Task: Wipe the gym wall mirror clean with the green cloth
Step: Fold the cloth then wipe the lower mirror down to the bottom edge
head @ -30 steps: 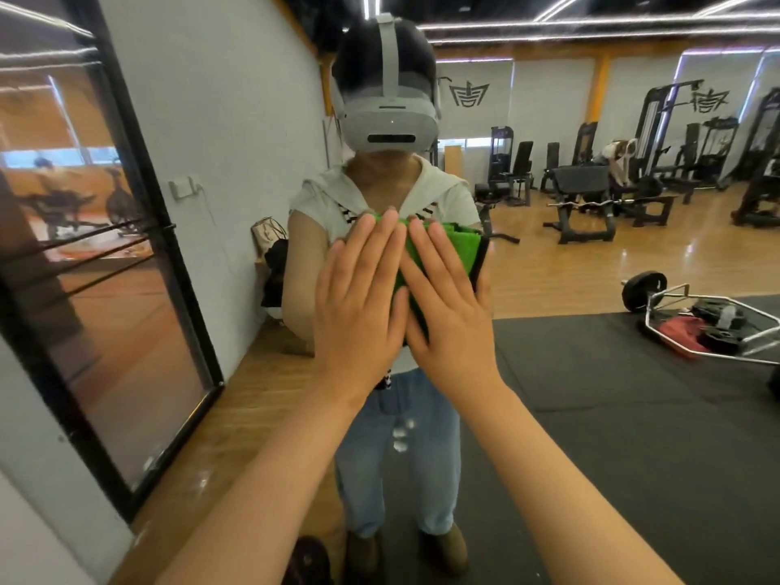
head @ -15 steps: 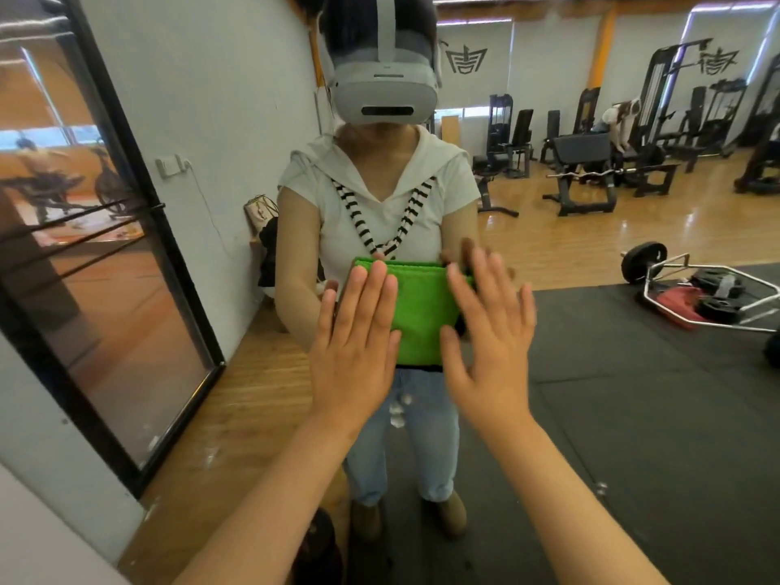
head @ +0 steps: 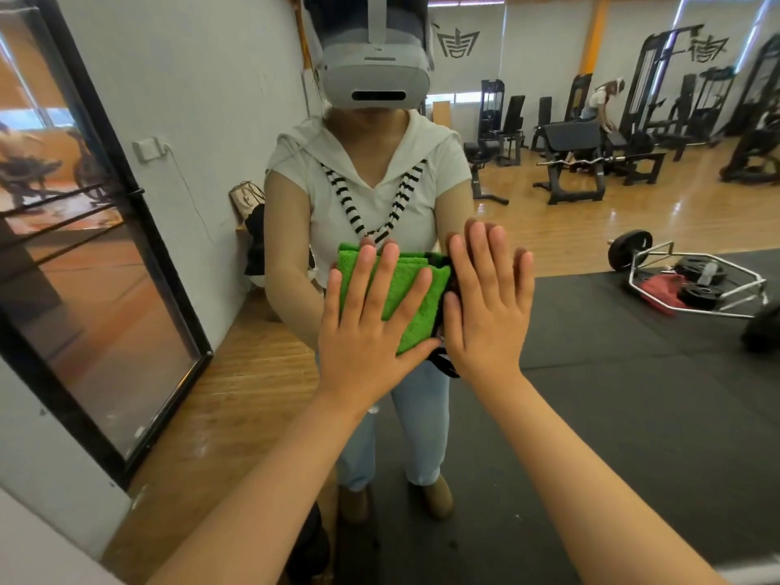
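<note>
We stand facing the large frameless gym wall mirror (head: 612, 415) with both arms stretched forward and both palms laid flat against the glass. Our left hand (head: 367, 331) presses on the folded bright green terry cloth (head: 426, 310). Its grip is wide: the fingers (head: 386, 272) are straight and fanned apart over the left part of the cloth, and the thumb lies along the cloth's lower edge. Nothing is curled round the fabric, so the flat hand alone pins it to the mirror.

Our right hand (head: 485, 314) lies just beside the cloth on its right. Its grip is wide too, with the fingers (head: 479, 247) straight, pointing up and slightly spread. It holds nothing. The thumb side touches or nearly touches the cloth's right edge, and we cannot tell which. A dark strip shows between that edge and the hand.

The cloth sits on the glass at about waist height of our reflection, with its top folds showing above the left fingertips.

The mirror shows us in a white short-sleeved top with a striped cord, pale blue jeans and a grey head-worn headset (head: 375, 73). Behind the reflection lie a wooden floor, a black rubber mat (head: 633, 479), a chrome hex bar with black plates (head: 696, 285) and rows of black weight machines (head: 574, 162). A black-framed glass door (head: 105, 268) stands at the left.
</note>
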`<action>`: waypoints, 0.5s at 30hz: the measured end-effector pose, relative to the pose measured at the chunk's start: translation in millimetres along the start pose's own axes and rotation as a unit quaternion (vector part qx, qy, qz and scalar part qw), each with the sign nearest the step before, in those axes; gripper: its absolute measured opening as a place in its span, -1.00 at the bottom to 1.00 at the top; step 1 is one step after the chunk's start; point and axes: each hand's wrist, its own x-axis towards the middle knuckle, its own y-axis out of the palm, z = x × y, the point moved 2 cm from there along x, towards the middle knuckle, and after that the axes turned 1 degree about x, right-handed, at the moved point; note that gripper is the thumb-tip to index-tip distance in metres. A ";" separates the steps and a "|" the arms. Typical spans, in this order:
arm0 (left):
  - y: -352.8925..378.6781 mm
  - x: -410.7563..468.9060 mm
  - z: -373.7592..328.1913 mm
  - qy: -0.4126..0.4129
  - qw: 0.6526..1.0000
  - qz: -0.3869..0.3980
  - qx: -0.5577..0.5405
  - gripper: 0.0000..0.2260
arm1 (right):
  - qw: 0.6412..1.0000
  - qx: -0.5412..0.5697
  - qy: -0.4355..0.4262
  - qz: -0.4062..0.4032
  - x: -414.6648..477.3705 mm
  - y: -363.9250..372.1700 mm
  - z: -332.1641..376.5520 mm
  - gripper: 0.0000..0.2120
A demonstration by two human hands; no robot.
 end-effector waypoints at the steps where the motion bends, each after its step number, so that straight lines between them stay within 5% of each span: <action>1: 0.9 -5.0 -2.4 0.006 1.000 0.006 0.001 -0.23 | 1.000 0.006 -0.001 0.007 -3.2 -0.8 -0.5 -0.51; 8: 11.9 -58.7 -25.8 -0.006 0.999 0.044 0.025 -0.41 | 0.995 0.068 0.000 0.067 -21.1 -15.2 -1.7 -0.52; 15: 18.9 -129.3 -41.1 -0.013 0.992 0.114 0.055 -0.24 | 0.996 0.070 -0.006 0.052 -9.3 -34.8 -31.9 -0.55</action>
